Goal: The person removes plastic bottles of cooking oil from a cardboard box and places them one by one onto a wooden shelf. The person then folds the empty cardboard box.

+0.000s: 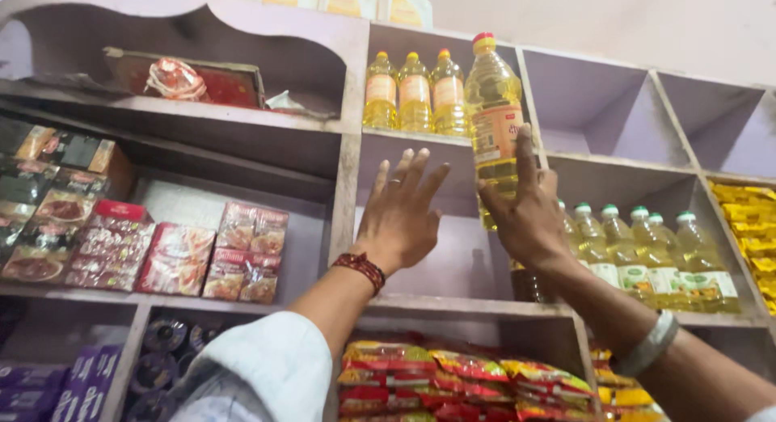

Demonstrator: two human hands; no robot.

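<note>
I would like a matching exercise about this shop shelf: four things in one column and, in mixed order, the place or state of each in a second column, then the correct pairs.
Things
1. large oil bottle
2. left hand
3. three small oil bottles
4. red snack packets

Places or states
A. standing in the upper compartment
B. lying in the lowest compartment
C. held by the right hand
D. open, fingers spread, holding nothing

Pairs: 1-C, 2-D, 3-A, 4-B
</note>
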